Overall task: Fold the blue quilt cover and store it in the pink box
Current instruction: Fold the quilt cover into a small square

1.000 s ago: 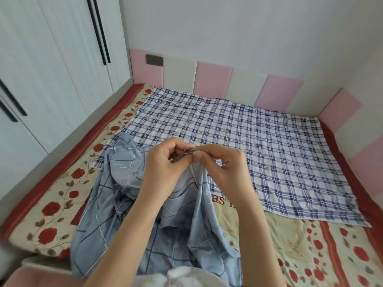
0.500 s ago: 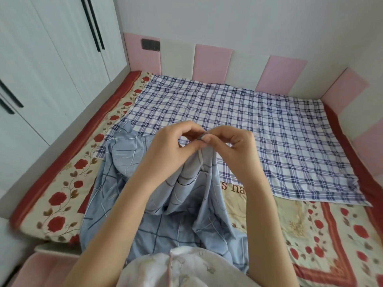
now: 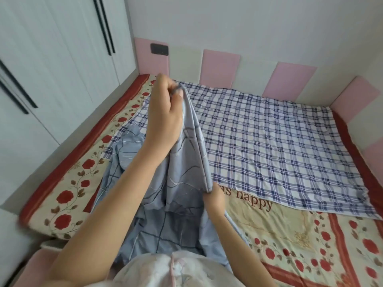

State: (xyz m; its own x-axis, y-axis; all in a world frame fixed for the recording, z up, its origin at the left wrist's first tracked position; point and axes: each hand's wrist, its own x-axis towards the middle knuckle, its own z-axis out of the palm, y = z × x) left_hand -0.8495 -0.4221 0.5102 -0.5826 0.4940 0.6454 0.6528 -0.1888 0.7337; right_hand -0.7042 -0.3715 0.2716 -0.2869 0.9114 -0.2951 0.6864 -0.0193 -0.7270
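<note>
Left hand (image 3: 165,112): fingers curled, pinching the top of a doubled edge of the blue quilt cover (image 3: 182,206), raised in front of the checked sheet's (image 3: 269,141) far left corner.

Right hand (image 3: 214,196): pinches the same edge lower down, at the checked sheet's near border. The edge runs taut between the two hands.

Blue quilt cover: mostly unfolded. The bulk hangs crumpled below the hands and spreads near-left of the checked sheet, over the floral bedspread (image 3: 290,235).

Pink box (image 3: 35,264): probably the pink rim seen well to the near-left of the checked sheet. Its opening is not visible.

Progress, as judged: early. One edge is matched up and drawn straight. No flat fold is laid yet. Spreading, the successive folds, and storing in the box all remain.
</note>
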